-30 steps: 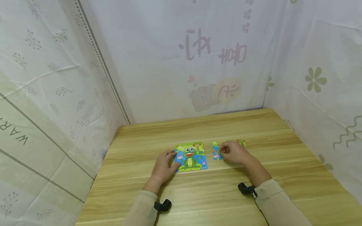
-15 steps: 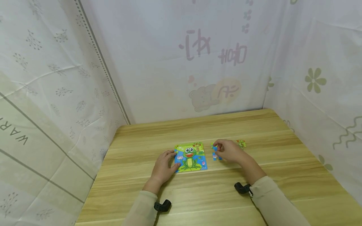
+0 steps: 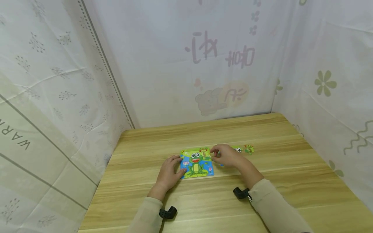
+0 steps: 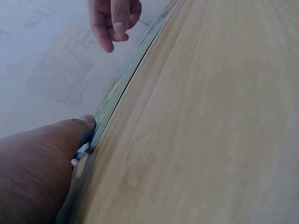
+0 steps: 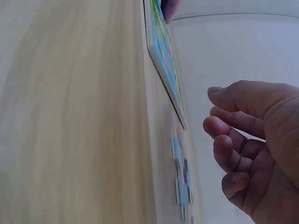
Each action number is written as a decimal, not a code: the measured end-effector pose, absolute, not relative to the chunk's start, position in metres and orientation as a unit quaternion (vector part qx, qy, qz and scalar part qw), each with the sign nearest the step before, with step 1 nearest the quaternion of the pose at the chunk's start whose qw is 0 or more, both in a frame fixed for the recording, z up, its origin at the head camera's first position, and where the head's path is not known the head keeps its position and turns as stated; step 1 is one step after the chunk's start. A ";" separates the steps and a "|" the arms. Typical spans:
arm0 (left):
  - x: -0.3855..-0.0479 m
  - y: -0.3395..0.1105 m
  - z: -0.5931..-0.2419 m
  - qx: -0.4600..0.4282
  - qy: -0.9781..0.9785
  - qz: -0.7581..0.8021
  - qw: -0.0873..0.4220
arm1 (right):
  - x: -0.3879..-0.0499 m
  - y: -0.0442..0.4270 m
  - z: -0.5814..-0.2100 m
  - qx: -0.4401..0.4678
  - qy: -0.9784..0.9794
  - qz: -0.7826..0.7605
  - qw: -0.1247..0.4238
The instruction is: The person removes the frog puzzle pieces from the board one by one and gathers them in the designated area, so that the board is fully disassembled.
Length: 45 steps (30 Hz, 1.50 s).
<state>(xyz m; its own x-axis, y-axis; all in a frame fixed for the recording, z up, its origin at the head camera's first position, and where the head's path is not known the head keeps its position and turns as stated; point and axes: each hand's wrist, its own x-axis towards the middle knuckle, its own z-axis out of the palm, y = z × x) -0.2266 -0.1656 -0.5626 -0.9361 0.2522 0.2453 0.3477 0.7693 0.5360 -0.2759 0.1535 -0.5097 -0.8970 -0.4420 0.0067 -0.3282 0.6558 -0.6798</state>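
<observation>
In the head view, a square frog jigsaw puzzle (image 3: 196, 163) lies flat on the wooden table. My left hand (image 3: 168, 171) rests at its left edge, with the thumb touching the near left corner. The left wrist view shows that thumb (image 4: 74, 133) against the board's side. My right hand (image 3: 226, 156) hovers just right of the board, its fingers loosely bent; the right wrist view shows nothing held between those fingers (image 5: 224, 126). Loose jigsaw pieces (image 5: 181, 172) lie on the table beside the board, partly hidden by the right hand in the head view.
Further right lie a piece with the frog's eyes (image 3: 237, 149) and a piece with a tree (image 3: 249, 149). Printed cloth (image 3: 175, 64) hangs behind and on both sides of the table (image 3: 204, 204). A black wrist camera (image 3: 168, 213) sits on each forearm.
My right hand has moved left from above the loose pieces to the puzzle's right edge, uncovering the piece with the frog's eyes. The left hand has stayed in place.
</observation>
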 end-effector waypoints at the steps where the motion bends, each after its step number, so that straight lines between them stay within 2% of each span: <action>1: -0.226 -0.166 -0.563 -0.160 -0.937 -0.300 0.080 | -0.276 0.151 -0.510 -0.214 0.907 -0.353 0.077; 24: -0.228 -0.166 -0.564 -0.163 -0.937 -0.298 0.080 | -0.280 0.103 -0.520 -0.247 0.909 -0.314 0.117; 45: -0.230 -0.166 -0.566 -0.167 -0.938 -0.294 0.082 | -0.282 0.086 -0.528 -0.227 0.930 -0.277 0.087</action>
